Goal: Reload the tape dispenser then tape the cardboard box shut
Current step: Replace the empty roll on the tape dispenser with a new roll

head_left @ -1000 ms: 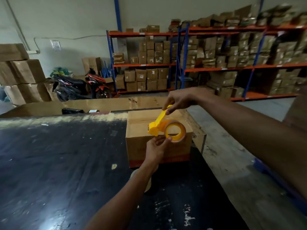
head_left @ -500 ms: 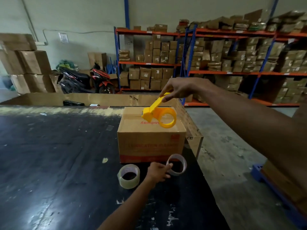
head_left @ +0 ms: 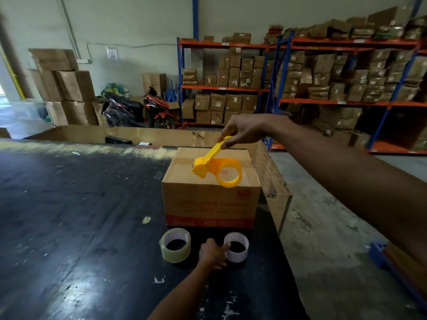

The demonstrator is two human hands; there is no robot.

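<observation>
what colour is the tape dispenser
Bright yellow all over; the tape dispenser shows best in the head view.

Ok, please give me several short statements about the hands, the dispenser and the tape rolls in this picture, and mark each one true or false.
1. The right hand holds the yellow tape dispenser by its handle. True.
2. The dispenser's ring holds a tape roll. False: it is empty.
3. Two rolls stand on the black table in front of the cardboard box. True.
4. The left hand touches the full clear tape roll. False: a finger touches the thin, nearly empty roll.
</observation>
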